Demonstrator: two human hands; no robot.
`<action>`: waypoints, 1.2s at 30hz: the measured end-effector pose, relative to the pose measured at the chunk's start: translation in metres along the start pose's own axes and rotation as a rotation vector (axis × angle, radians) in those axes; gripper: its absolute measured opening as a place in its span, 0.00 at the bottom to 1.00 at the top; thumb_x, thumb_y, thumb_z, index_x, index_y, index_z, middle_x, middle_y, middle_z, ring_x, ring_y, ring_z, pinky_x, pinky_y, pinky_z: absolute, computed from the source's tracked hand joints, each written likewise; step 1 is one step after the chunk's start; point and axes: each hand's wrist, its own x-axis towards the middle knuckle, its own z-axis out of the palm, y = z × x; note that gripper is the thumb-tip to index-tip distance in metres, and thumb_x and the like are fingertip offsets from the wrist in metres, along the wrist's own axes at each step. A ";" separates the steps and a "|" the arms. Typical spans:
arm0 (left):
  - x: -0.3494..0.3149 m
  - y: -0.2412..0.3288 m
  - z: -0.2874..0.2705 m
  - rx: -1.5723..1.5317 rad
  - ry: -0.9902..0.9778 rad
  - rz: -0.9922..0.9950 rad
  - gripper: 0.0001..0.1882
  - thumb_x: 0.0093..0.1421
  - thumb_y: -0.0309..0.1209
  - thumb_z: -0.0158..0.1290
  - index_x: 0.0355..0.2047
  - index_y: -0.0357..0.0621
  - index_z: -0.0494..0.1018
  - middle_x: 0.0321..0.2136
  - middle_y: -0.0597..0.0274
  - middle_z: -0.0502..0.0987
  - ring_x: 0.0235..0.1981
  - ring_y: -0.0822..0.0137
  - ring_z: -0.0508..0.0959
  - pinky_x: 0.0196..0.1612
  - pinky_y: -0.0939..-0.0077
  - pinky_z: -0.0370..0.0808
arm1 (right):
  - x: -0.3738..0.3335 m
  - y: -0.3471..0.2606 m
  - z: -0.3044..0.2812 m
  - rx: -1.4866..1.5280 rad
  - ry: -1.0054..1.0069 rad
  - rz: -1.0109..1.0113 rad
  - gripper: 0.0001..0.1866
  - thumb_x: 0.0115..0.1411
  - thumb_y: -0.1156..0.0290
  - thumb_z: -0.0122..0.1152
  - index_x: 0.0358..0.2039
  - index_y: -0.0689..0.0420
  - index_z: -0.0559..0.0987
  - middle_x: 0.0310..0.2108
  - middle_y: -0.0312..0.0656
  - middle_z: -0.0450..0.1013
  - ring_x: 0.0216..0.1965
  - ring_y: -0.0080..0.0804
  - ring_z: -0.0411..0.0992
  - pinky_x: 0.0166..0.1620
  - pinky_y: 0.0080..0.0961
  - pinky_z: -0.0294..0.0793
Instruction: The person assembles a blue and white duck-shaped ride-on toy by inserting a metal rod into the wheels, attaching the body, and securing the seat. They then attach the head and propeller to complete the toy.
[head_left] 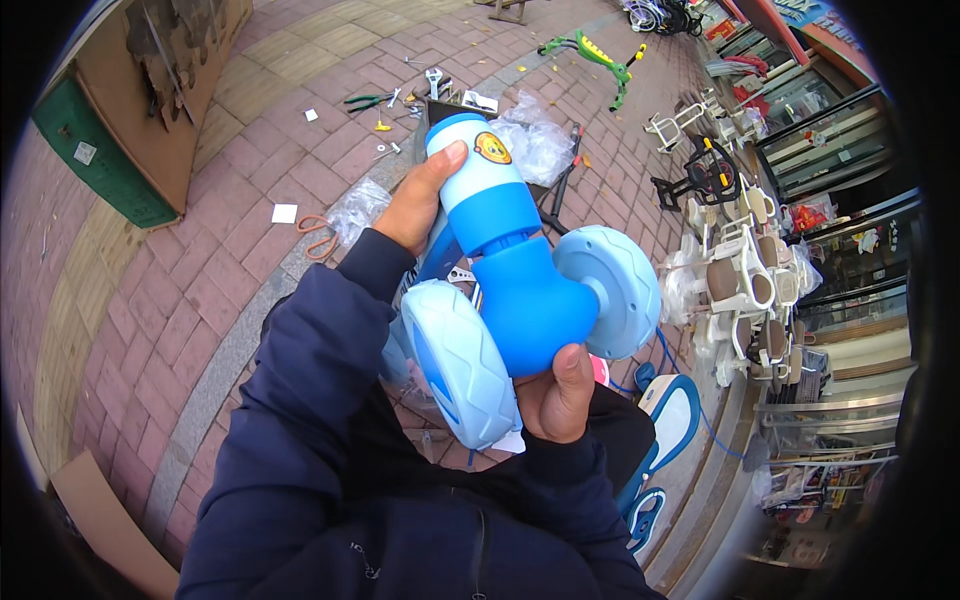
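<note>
I hold a blue plastic toy-vehicle part [515,270] up in front of me: a light-blue column with a round sticker near its top, a darker blue T-shaped body, and two pale-blue wheels [455,360] on either side. My left hand [420,200] grips the upper column from the left, thumb on the top. My right hand [555,395] clasps the bottom of the dark blue body, thumb pressed against it. Both arms wear dark navy sleeves.
The ground is red brick paving. Pliers [365,100], a wrench [433,80] and small parts lie ahead, with orange-handled scissors [318,235] and clear plastic bags [535,140] nearby. A green ride-on frame [600,55] lies farther off. White toy seats [745,270] are stacked right; cardboard [150,80] stands left.
</note>
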 end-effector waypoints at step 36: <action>-0.013 -0.003 -0.001 0.464 -0.226 0.100 0.40 0.58 0.55 0.62 0.58 0.33 0.70 0.49 0.50 0.79 0.49 0.62 0.79 0.53 0.67 0.76 | 0.019 0.021 -0.057 0.186 -0.209 0.390 0.52 0.57 0.51 0.74 0.70 0.62 0.54 0.65 0.52 0.65 0.63 0.48 0.69 0.63 0.51 0.72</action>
